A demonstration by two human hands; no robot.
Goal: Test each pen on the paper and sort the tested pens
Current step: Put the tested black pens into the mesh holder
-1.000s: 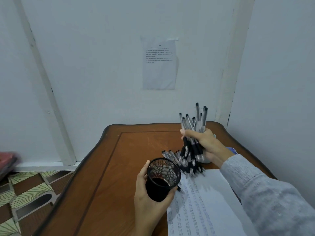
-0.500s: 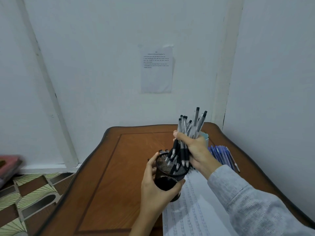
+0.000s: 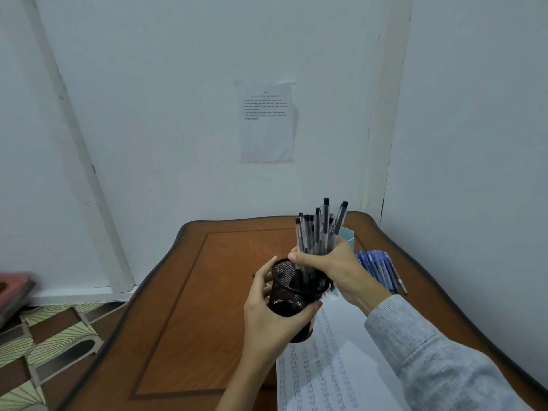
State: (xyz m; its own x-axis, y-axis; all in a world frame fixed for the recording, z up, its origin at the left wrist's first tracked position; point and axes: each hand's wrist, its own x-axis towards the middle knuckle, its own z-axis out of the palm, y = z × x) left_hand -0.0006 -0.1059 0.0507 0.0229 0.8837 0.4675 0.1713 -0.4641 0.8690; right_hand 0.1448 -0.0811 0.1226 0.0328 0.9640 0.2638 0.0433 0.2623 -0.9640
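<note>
Right hand curled tight round black pens, bundle near upright | lower ends inside mesh cup directly beneath | left hand wraps cup wall at paper edge | judged: release straight down.

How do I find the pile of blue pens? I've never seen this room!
Look at the brown wooden table, along its right edge. Beside the right hand, the blue pens lie flat in a bunch; unlike the black pens held upright, they are blue and nobody touches them.
</note>
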